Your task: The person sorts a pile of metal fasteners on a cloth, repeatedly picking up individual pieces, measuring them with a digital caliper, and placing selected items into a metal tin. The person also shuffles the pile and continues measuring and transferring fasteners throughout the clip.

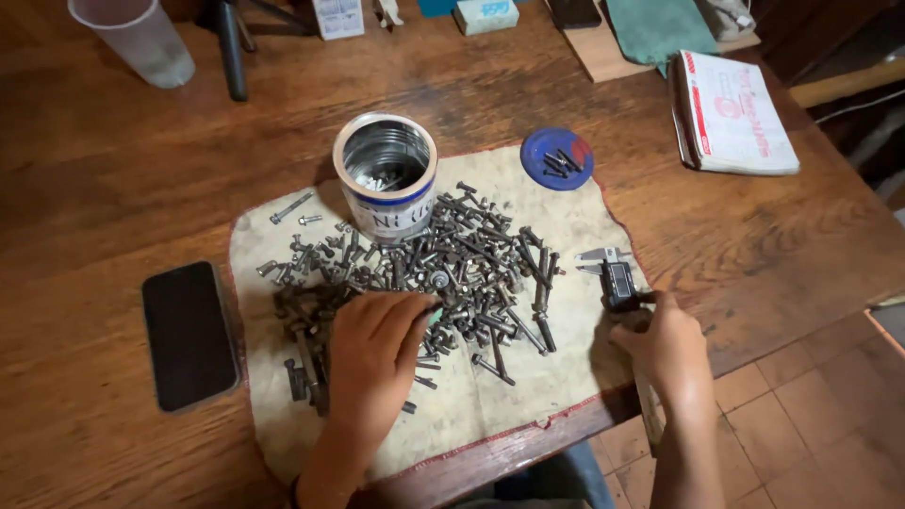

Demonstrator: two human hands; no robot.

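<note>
On cloth (566,226), left hand (372,353) fingers pinching one bolt, right hand (665,344) gripping one caliper (617,278), one tin (385,174)

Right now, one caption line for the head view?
Left hand sorts dark steel bolts on beige cloth; right hand grips digital caliper.

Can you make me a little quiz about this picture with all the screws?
1. True or false: the left hand reaches into the pile of bolts.
2. What does the right hand hold? A) digital caliper B) spoon C) brush
3. Fill in: the few bolts set apart lie on a blue ____.

Key: 1 true; 2 A; 3 lid
</note>
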